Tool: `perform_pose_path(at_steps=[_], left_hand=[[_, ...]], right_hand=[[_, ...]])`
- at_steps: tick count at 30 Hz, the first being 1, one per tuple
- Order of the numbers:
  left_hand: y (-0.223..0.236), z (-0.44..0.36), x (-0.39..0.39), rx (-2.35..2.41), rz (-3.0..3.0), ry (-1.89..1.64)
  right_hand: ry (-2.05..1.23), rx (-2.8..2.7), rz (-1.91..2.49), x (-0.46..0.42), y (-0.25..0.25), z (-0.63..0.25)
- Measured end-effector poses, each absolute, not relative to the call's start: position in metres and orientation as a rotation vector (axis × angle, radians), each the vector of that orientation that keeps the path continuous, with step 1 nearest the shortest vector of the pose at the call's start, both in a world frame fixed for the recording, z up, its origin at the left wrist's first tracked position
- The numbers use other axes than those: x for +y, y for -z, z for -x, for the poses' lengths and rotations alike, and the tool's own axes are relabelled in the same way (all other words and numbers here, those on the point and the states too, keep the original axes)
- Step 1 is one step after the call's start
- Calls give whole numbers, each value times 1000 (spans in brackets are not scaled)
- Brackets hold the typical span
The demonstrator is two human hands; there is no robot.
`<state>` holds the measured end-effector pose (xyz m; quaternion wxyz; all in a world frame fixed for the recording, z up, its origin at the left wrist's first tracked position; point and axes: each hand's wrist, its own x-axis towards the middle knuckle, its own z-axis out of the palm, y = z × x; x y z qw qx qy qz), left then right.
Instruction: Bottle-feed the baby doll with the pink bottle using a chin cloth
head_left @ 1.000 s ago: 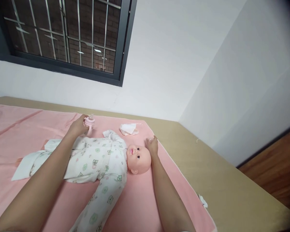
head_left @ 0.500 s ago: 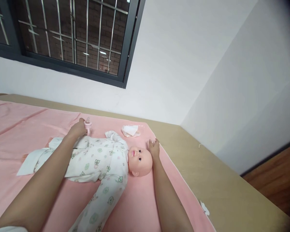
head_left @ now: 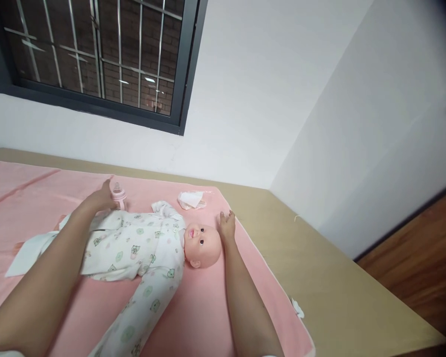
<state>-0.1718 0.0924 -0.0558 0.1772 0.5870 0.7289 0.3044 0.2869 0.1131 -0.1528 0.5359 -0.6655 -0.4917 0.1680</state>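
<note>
A bald baby doll [head_left: 203, 246] in a white patterned outfit [head_left: 134, 248] lies on its back on a pink sheet [head_left: 204, 307]. Beyond its body stands a pink baby bottle [head_left: 119, 199], upright, with its clear teat uncovered. My left hand [head_left: 101, 198] is just left of the bottle, fingers extended and not wrapped around it; whether the thumb touches it I cannot tell. Past the top of the doll's head, my right hand [head_left: 227, 227] rests near the sheet's edge with its fingers apart. A small pale pink patch beside those fingers is too faint to identify.
A crumpled clear packet with white contents [head_left: 192, 200] lies beyond the doll's shoulder. A small white item [head_left: 298, 308] is at the sheet's right edge, on the wooden surface [head_left: 319, 277]. White walls [head_left: 245, 124] and a barred window [head_left: 96, 59] stand behind.
My left hand has loosened from the bottle and its fingers have drawn slightly away to the left. The right hand stays beside the doll's head. The whole view has shifted a little.
</note>
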Motion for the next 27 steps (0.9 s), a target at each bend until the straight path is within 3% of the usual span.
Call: perform_pose_path(at_steps=[4, 6, 12, 15, 19, 24, 27], left_hand=[[29, 167, 75, 2363, -1631, -694], [14, 151, 61, 2423, -1745, -775], [-12, 62, 38, 1626, -2234, -1092], [-18, 15, 38, 1306, -2406, -847], [-17, -34, 50, 1098, -2467, -537], [7, -68, 81, 979, -2242, -74], [25, -77, 97, 994, -2127, 32]], right_hand=[[-422, -1140, 1567, 115, 156, -288], [-405, -1136, 1567, 115, 156, -287], [-81, -1240, 1413, 103, 144, -282], [3, -1371, 1332, 93, 137, -275], [-119, -1599, 1282, 85, 134, -261], [-300, -1687, 1289, 81, 134, -247], [-371, -1691, 1311, 81, 133, -245]])
